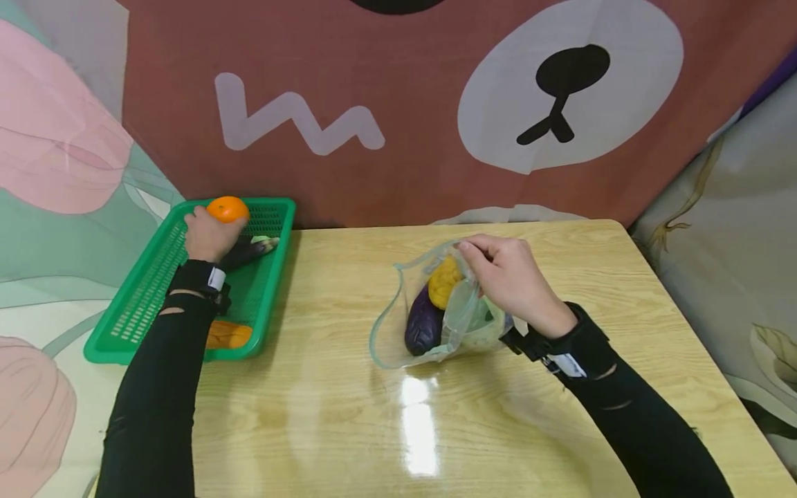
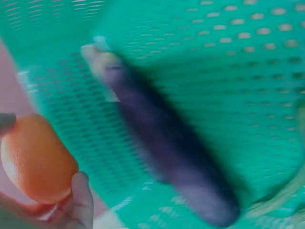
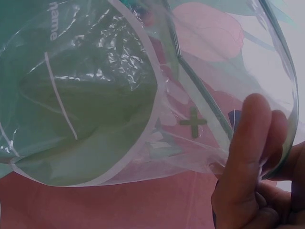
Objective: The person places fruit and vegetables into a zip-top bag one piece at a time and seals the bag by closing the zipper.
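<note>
Black sleeves [image 1: 152,394] lie nearest me, and beyond I have the left hand [image 1: 210,235] pinching the orange [image 1: 227,207] between its fingers over the far end of the left-side basket [image 1: 254,294], the right hand [image 1: 510,277] pinching the bag [image 1: 462,315] by its rim, where a loosened grip could drop the fruit or collapse the bag.

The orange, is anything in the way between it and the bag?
Only the right rim of the green basket seems to stand between the orange, in the left hand, and the bag. Past that, nothing visible blocks it.
</note>
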`<state>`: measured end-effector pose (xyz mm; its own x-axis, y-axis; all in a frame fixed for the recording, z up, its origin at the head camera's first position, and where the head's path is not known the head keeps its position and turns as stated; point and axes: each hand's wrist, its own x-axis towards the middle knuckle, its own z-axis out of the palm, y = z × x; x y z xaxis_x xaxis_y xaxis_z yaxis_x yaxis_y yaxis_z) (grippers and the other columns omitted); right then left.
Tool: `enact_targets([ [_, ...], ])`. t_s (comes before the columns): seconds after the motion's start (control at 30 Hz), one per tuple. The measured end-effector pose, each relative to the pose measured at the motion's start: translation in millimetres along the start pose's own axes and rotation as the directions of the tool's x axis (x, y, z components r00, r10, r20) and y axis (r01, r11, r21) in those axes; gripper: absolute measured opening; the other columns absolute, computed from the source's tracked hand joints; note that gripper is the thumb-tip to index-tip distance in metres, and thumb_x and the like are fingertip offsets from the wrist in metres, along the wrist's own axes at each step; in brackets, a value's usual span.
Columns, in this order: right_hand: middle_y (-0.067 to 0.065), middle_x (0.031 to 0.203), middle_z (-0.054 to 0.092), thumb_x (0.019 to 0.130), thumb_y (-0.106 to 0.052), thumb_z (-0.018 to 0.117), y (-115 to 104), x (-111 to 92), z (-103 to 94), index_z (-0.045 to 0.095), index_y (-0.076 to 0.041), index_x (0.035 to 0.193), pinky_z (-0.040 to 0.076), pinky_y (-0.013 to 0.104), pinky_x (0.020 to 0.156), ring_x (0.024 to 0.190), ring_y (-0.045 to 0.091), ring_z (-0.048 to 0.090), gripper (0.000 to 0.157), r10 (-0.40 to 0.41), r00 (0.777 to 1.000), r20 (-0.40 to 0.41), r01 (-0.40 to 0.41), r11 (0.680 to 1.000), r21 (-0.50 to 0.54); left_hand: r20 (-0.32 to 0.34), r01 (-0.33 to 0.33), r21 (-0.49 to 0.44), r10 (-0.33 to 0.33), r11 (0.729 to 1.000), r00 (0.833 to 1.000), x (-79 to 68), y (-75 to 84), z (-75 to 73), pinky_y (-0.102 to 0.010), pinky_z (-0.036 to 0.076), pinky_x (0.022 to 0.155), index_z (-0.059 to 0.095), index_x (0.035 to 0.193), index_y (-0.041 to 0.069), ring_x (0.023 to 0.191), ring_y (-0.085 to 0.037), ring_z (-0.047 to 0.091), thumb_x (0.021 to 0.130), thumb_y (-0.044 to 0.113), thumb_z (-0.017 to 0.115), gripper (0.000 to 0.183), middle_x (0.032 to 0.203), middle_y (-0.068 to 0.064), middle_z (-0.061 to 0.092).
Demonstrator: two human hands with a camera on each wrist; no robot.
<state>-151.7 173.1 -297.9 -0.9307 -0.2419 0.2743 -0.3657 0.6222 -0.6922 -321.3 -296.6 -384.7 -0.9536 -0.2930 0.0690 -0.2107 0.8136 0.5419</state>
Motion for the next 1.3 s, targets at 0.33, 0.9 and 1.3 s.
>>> enact_targets([
  [0.33, 0.001, 0.052, 0.047, 0.100, -0.026, 0.049, 2, 0, -3.4, 0.068, -0.007, 0.113, 0.040, 0.030, 0.039, 0.042, 0.011, 0.050, 0.030, -0.034, 0.999, -0.041, 0.034, 0.999, 0.000, 0.121, -0.266, -0.260, 0.305, 0.928, 0.945, -98.7, 103.4, -35.1, -0.046, 0.040, 0.081, 0.031, 0.142, 0.001, 0.104, -0.034, 0.044, 0.084, 0.053, 0.061, 0.084, 0.130, -0.020, 0.040],
  [0.9, 0.002, 0.051, 0.048, 0.099, -0.021, 0.052, 1, 5, 5.5, 0.070, -0.004, 0.107, 0.035, 0.028, 0.036, 0.040, 0.013, 0.048, 0.026, -0.047, 0.997, -0.065, 0.049, 0.998, 0.030, 0.332, -0.513, -0.465, 0.679, 0.721, 0.655, -228.7, 167.3, 8.7, -0.031, 0.052, 0.073, 0.035, 0.142, 0.003, 0.092, -0.016, 0.053, 0.079, 0.030, 0.077, 0.080, 0.128, -0.008, 0.047],
  [1.3, 0.001, 0.051, 0.049, 0.099, -0.021, 0.052, -1, 5, 10.5, 0.069, -0.004, 0.104, 0.037, 0.027, 0.036, 0.038, 0.013, 0.047, 0.025, -0.050, 0.998, -0.045, 0.052, 0.997, 0.052, 0.349, -0.553, -0.427, 0.694, 0.716, 0.629, -236.0, 175.3, 32.2, -0.031, 0.048, 0.087, 0.036, 0.141, 0.003, 0.102, -0.016, 0.052, 0.080, 0.035, 0.075, 0.079, 0.127, -0.009, 0.045],
])
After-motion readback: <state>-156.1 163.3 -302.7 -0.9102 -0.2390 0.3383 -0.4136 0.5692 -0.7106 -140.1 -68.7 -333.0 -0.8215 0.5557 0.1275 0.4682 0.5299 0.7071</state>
